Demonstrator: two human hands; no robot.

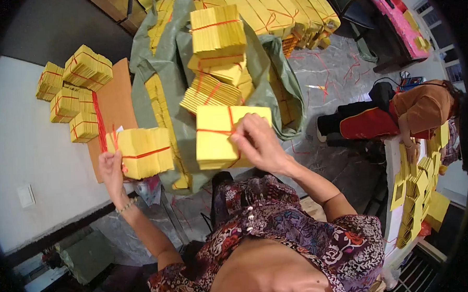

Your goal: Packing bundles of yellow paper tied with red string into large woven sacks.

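My left hand [111, 167] is closed at the left end of a bundle of folded yellow paper [146, 155] bound with red string, beside a wooden board [118, 99]. My right hand [262, 144] has thumb and fingers pinched together over a second, squarer yellow bundle [212, 121]. Red string [215, 131] crosses on top of that bundle and runs to those fingers, which hide its end. Behind it, more tied bundles [217, 34] are piled on a green woven sack [185, 96].
Several tied bundles [65, 104] stand on the board's left side, with red strings [98, 118] hanging next to them. Rows of yellow bundles [270, 11] lie at the back. Red string scraps litter the grey floor [340, 58]. At right, another person [420, 109] works at a table with yellow paper pieces [416, 195].
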